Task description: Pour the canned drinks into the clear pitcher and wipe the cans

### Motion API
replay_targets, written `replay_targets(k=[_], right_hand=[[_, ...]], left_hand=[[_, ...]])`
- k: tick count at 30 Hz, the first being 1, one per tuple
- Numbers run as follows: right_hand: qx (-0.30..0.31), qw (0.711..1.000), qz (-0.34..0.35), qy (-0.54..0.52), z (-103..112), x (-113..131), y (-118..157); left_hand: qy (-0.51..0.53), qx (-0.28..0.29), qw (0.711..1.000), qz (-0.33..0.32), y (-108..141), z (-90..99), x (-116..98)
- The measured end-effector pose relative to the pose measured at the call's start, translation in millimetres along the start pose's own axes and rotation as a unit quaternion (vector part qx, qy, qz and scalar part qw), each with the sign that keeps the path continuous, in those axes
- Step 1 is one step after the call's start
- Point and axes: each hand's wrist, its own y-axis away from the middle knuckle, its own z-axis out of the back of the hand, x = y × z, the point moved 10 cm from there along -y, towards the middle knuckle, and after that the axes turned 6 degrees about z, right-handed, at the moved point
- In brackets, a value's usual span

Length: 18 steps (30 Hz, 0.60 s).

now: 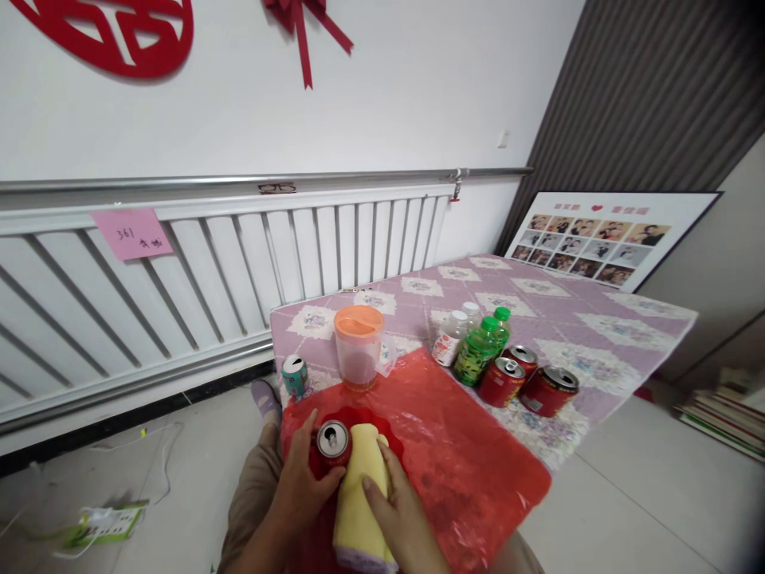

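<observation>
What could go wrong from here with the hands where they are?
The red can in the left hand has its top open; if tipped, any drink inside might spill onto the rolled yellow towel under the right hand. Its contents can't be seen.
The teal can stands near the table's left edge, so a stray left-hand movement could knock it off.
The wrinkled red plastic sheet could shift if dragged.

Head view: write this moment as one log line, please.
left hand: around a red can | right hand: on a yellow cloth roll | nearby: teal can, orange-lidded pitcher
</observation>
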Motion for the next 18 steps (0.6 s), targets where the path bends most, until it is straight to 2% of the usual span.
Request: replay_targets(k=[5,8,11,16,18], right_hand=[[-0.009,0.998,-0.015,-0.064,5,8,1],[0.003,0.996,-0.029,-0.080,1,10,2],[0.020,0.996,-0.030,-0.076,-6,6,3],[0.016,0.999,-0.023,-0.024,-8,0,5],[0.013,0.999,-0.023,-0.022,-7,0,5]], left_hand=[[0.041,0.087,0.995,-0.029,-3,-7.9,-4],[0.047,0.108,0.992,-0.042,-4,-8.8,-4],[0.035,0.086,0.995,-0.024,-5,-9.1,2],[0.004,0.001,1.000,-0.009,-1,-6.1,2],[0.000,-0.015,1.000,-0.005,0,-4.4,2]])
